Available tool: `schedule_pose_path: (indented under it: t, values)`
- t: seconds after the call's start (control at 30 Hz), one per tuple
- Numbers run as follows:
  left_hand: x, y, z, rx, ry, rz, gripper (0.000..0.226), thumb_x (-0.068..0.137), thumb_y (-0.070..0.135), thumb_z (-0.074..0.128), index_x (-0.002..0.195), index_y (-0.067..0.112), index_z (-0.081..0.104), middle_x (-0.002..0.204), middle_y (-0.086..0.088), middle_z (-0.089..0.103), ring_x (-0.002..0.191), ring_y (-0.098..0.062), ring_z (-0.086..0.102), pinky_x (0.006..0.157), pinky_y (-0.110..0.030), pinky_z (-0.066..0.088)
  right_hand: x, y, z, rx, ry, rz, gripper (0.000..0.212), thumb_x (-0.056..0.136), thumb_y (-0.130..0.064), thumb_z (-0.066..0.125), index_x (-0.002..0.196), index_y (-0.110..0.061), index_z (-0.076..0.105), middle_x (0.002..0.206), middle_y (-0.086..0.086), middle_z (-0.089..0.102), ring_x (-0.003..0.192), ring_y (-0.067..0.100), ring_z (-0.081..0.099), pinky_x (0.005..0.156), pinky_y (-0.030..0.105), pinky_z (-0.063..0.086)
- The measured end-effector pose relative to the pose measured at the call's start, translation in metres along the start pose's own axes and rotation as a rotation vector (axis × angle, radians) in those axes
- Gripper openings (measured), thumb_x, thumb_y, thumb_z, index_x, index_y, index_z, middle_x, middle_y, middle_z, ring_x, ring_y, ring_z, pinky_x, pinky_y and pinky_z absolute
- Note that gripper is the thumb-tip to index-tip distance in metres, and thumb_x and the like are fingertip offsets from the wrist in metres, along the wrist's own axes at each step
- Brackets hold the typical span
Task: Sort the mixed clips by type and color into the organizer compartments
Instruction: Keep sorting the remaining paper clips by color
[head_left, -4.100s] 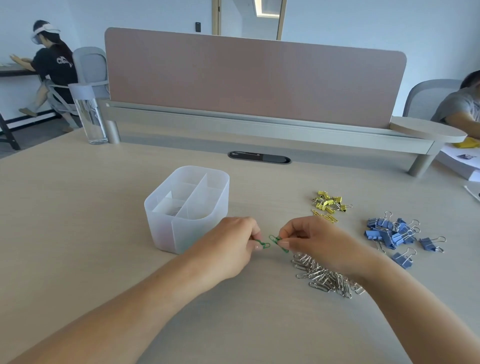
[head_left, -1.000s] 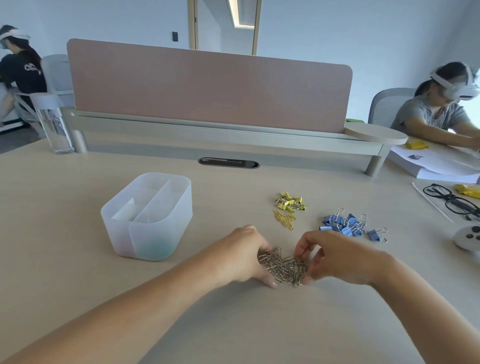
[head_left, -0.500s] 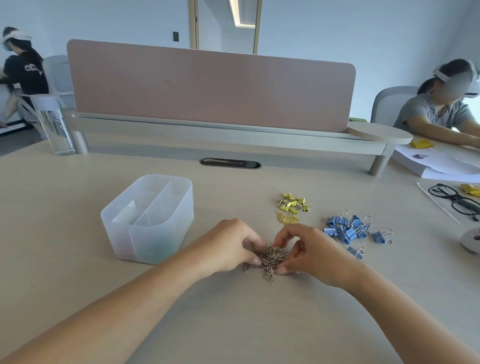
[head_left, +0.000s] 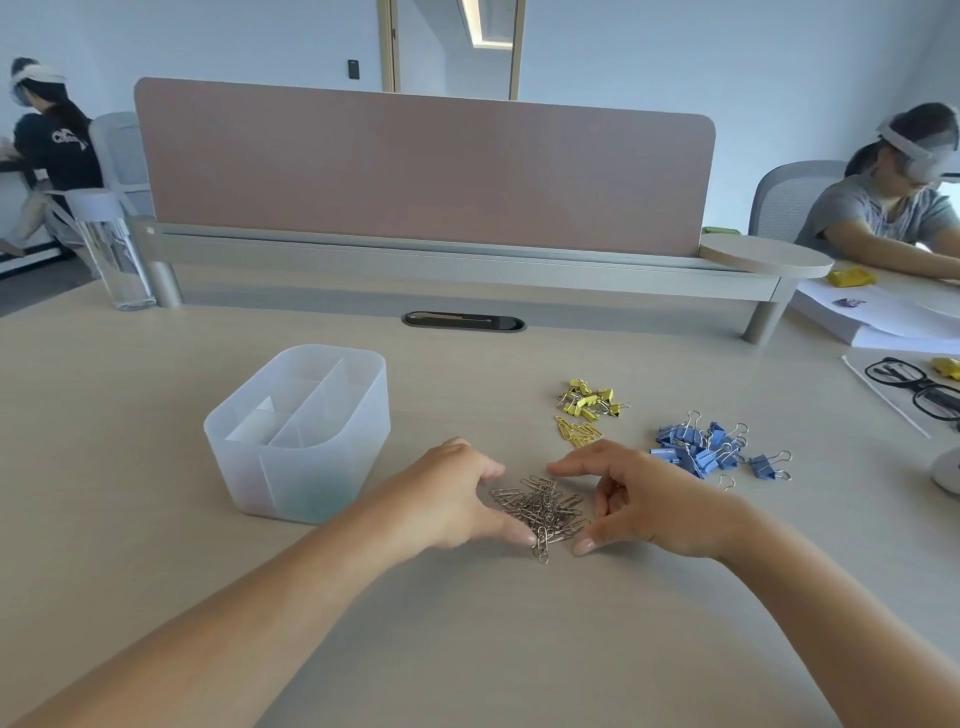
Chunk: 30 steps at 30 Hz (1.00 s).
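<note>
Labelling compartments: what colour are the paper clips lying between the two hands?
Silver, bare metal: the paper clips show best in the head view.

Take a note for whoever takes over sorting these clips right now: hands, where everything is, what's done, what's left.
Left hand and right hand: both open, cupped either side of the pile of silver wire paper clips, gripping nothing.
Translucent white plastic organizer: left of the pile on the beige table.
Done: unclear; a green tint shows through its near wall.
Left: the silver pile, the yellow binder clips, yellow paper clips and blue binder clips, all loose at right.
</note>
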<state>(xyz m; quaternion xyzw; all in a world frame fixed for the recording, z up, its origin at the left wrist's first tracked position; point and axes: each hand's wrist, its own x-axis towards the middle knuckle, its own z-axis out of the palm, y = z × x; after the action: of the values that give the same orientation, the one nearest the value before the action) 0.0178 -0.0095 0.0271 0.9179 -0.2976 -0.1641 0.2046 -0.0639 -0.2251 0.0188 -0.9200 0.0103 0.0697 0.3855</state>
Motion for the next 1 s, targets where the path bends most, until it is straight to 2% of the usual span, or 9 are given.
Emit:
schedule_pose_path:
  t: [0.07, 0.17, 0.27, 0.43, 0.53, 0.63, 0.8, 0.9, 1.0]
  values:
    - [-0.004, 0.006, 0.004, -0.023, -0.017, -0.006, 0.099, 0.051, 0.071, 0.081, 0.136, 0.03, 0.052, 0.122, 0.015, 0.042, 0.107, -0.006, 0.05, 0.084, -0.025, 0.045, 0.001, -0.002, 0.0, -0.022, -0.01, 0.002, 0.08, 0.055, -0.04, 0.091, 0.127, -0.04, 0.057, 0.124, -0.023, 0.046, 0.078, 0.001, 0.058, 0.079, 0.02, 0.049]
    - [-0.003, 0.014, 0.015, -0.019, 0.002, 0.027, 0.089, 0.044, 0.078, 0.078, 0.118, 0.029, 0.065, 0.111, 0.013, 0.043, 0.097, -0.004, 0.051, 0.071, -0.025, 0.044, 0.0, -0.005, 0.003, -0.051, 0.0, -0.023, 0.073, 0.061, -0.035, 0.09, 0.127, -0.038, 0.058, 0.122, -0.025, 0.046, 0.075, -0.002, 0.055, 0.076, 0.015, 0.047]
    - [0.003, 0.018, 0.022, 0.004, 0.059, 0.052, 0.079, 0.052, 0.069, 0.081, 0.115, 0.023, 0.067, 0.108, 0.008, 0.043, 0.092, -0.009, 0.054, 0.063, -0.025, 0.041, -0.001, -0.007, 0.005, -0.111, 0.032, -0.032, 0.067, 0.064, -0.038, 0.088, 0.124, -0.04, 0.06, 0.122, -0.026, 0.045, 0.077, 0.002, 0.055, 0.075, 0.012, 0.044]
    - [0.007, 0.014, 0.026, -0.004, 0.16, 0.103, 0.048, 0.071, 0.048, 0.081, 0.107, 0.019, 0.07, 0.097, 0.007, 0.042, 0.08, -0.012, 0.047, 0.053, -0.019, 0.025, 0.001, -0.007, 0.009, -0.079, 0.08, -0.021, 0.053, 0.064, -0.036, 0.088, 0.113, -0.041, 0.069, 0.115, -0.021, 0.051, 0.078, 0.005, 0.059, 0.074, 0.013, 0.044]
    - [0.007, 0.012, 0.022, -0.023, 0.199, 0.122, 0.03, 0.078, 0.04, 0.077, 0.102, 0.023, 0.072, 0.092, 0.003, 0.05, 0.071, -0.011, 0.046, 0.05, -0.018, 0.024, 0.005, -0.009, 0.015, -0.028, 0.137, -0.025, 0.044, 0.064, -0.031, 0.089, 0.104, -0.04, 0.072, 0.105, -0.016, 0.055, 0.073, 0.004, 0.057, 0.072, 0.015, 0.045]
    - [0.008, 0.012, 0.017, -0.032, 0.219, 0.127, 0.017, 0.079, 0.032, 0.075, 0.094, 0.022, 0.075, 0.079, -0.002, 0.058, 0.058, -0.013, 0.043, 0.046, -0.021, 0.026, 0.007, -0.016, 0.021, -0.045, 0.214, -0.042, 0.031, 0.067, -0.026, 0.088, 0.09, -0.038, 0.071, 0.092, -0.013, 0.057, 0.065, 0.0, 0.053, 0.064, 0.011, 0.042]
    - [0.011, 0.015, 0.01, 0.007, 0.173, 0.111, 0.013, 0.083, 0.024, 0.071, 0.09, 0.015, 0.075, 0.082, -0.012, 0.062, 0.068, -0.023, 0.046, 0.047, -0.023, 0.026, 0.011, -0.021, 0.032, -0.183, 0.314, -0.095, 0.014, 0.078, -0.02, 0.079, 0.09, -0.025, 0.074, 0.087, -0.011, 0.056, 0.067, -0.006, 0.05, 0.064, 0.009, 0.039]
    - [0.013, 0.013, 0.008, 0.045, 0.177, 0.091, 0.015, 0.086, 0.024, 0.068, 0.096, 0.014, 0.072, 0.083, -0.009, 0.054, 0.076, -0.025, 0.046, 0.046, -0.021, 0.023, 0.011, -0.023, 0.033, -0.241, 0.332, -0.097, 0.009, 0.081, -0.019, 0.076, 0.088, -0.023, 0.073, 0.089, -0.008, 0.058, 0.065, -0.002, 0.049, 0.063, 0.008, 0.037]
    - [0.012, 0.006, 0.006, 0.074, 0.208, 0.094, 0.02, 0.086, 0.023, 0.068, 0.089, 0.003, 0.065, 0.081, -0.012, 0.052, 0.076, -0.027, 0.045, 0.05, -0.025, 0.024, 0.011, -0.023, 0.033, -0.319, 0.336, -0.089, 0.006, 0.086, -0.019, 0.071, 0.091, -0.022, 0.072, 0.089, -0.01, 0.057, 0.068, -0.005, 0.047, 0.063, 0.007, 0.035]
